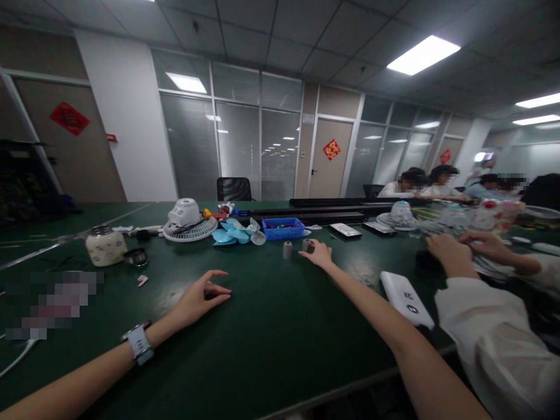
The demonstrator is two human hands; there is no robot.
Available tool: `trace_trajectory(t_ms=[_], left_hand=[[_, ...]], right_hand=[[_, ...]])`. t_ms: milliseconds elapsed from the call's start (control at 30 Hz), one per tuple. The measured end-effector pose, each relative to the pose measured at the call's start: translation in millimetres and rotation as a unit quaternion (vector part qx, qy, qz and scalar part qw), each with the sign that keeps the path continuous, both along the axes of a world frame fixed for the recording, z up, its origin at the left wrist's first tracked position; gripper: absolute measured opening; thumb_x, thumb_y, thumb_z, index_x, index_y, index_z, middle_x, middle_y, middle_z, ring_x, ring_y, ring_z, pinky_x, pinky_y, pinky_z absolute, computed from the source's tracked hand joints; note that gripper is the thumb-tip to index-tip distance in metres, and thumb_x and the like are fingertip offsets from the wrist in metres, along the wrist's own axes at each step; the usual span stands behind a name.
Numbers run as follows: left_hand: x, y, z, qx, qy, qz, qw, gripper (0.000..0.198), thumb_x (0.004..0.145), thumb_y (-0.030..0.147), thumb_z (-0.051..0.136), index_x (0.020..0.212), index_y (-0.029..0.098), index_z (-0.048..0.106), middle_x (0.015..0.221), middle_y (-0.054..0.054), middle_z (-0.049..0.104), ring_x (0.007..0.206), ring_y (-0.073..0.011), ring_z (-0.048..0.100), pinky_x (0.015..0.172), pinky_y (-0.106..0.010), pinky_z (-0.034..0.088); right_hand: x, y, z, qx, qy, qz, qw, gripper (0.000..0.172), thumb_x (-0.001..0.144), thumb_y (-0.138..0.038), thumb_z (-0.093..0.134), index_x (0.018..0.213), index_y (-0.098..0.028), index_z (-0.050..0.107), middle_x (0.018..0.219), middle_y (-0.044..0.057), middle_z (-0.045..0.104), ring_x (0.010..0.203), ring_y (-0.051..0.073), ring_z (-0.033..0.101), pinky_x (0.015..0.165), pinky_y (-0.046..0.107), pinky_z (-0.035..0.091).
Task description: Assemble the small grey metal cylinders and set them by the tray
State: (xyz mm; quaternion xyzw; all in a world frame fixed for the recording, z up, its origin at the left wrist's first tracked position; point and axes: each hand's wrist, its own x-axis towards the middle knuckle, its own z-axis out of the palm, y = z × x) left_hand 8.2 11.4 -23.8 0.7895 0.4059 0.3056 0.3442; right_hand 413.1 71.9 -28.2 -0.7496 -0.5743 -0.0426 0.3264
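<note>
My left hand [202, 298] hovers low over the green tabletop [258, 350], fingers apart and holding nothing; a watch with a pale strap [139, 344] is on its wrist. My right hand [319, 255] reaches out across the table, its thumb and fingers closed round a small grey metal cylinder [307, 244], partly hidden by the fingers. Just left of it a second grey metal cylinder [287, 250] stands upright on the table. Behind these sits a blue plastic bin [283, 232] with small parts inside.
Light-blue fan blades [234, 232] and a white fan head [186, 219] lie left of the bin. A patterned jar [105, 246] stands far left beside a metal cup [136, 257]. At right are a white power bank [406, 298] and a co-worker's hands [452, 255].
</note>
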Motion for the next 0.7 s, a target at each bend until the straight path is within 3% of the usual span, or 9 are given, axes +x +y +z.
trace_trajectory(t_ms=[100,167,233,300,367,433,567,700], left_hand=[[-1,5,-3.2,-0.007,-0.009,0.014,1.0,0.06,0.07,0.048,0.069,0.12,0.024,0.047,0.106,-0.008,0.072,0.094,-0.0244,0.067,0.085,-0.04,0.048],[-2,9,-5.5,-0.021,-0.033,0.039,0.998,0.062,0.067,0.051,0.07,0.118,0.022,0.048,0.111,-0.01,0.07,0.088,-0.0241,0.068,0.076,-0.038,0.05],[-4,12,-7.4,-0.028,-0.091,0.093,0.991,0.058,0.072,0.055,0.064,0.115,0.019,0.05,0.108,-0.011,0.07,0.088,-0.0229,0.067,0.074,-0.035,0.05],[-5,13,-8.3,-0.024,-0.133,0.159,0.978,0.055,0.074,0.057,0.059,0.111,0.017,0.053,0.101,-0.011,0.07,0.083,-0.0212,0.066,0.071,-0.033,0.05],[-4,13,-8.3,-0.015,-0.142,0.205,0.968,0.051,0.075,0.057,0.057,0.105,0.016,0.054,0.089,-0.008,0.07,0.074,-0.0194,0.064,0.064,-0.031,0.049],[-4,12,-8.0,-0.002,-0.125,0.224,0.967,0.048,0.075,0.057,0.055,0.1,0.016,0.055,0.076,-0.004,0.067,0.066,-0.0181,0.061,0.059,-0.029,0.046],[-4,14,-10.7,0.024,-0.08,0.22,0.972,0.048,0.074,0.058,0.054,0.098,0.017,0.056,0.065,0.0,0.061,0.06,-0.0185,0.059,0.055,-0.028,0.043],[-7,18,-14.5,0.031,-0.066,0.215,0.974,0.048,0.074,0.06,0.054,0.099,0.019,0.056,0.062,0.001,0.059,0.063,-0.0199,0.061,0.056,-0.029,0.043]], right_hand=[[-31,-28,-1.6,0.122,-0.022,-0.041,0.991,0.071,0.072,-0.045,0.069,0.133,-0.019,0.043,0.129,0.016,0.051,0.121,0.032,0.042,0.098,0.05,0.029],[-65,-50,-0.4,0.163,-0.03,0.037,0.986,0.055,0.08,-0.04,0.062,0.129,-0.021,0.048,0.123,0.012,0.054,0.116,0.028,0.045,0.097,0.045,0.031],[-103,-65,3.0,0.124,-0.029,0.197,0.972,0.038,0.086,-0.044,0.056,0.119,-0.025,0.058,0.107,0.007,0.061,0.102,0.022,0.053,0.089,0.036,0.036],[-140,-70,6.0,0.041,-0.018,0.333,0.942,0.042,0.086,-0.054,0.053,0.116,-0.028,0.063,0.091,0.003,0.063,0.084,0.017,0.056,0.077,0.029,0.039],[-172,-66,6.3,-0.039,-0.006,0.401,0.915,0.052,0.08,-0.064,0.054,0.117,-0.03,0.064,0.078,0.0,0.062,0.072,0.014,0.055,0.065,0.024,0.038],[-195,-59,3.6,-0.086,-0.006,0.421,0.903,0.054,0.076,-0.068,0.057,0.115,-0.033,0.066,0.072,-0.002,0.06,0.066,0.013,0.054,0.059,0.023,0.035],[-212,-50,-4.7,-0.087,-0.019,0.423,0.902,0.037,0.076,-0.063,0.061,0.099,-0.036,0.073,0.073,-0.002,0.061,0.064,0.012,0.053,0.056,0.022,0.034],[-174,-44,2.5,-0.004,0.0,0.402,0.916,0.025,0.079,-0.049,0.066,0.093,-0.031,0.075,0.083,0.0,0.065,0.074,0.013,0.057,0.064,0.022,0.04]])
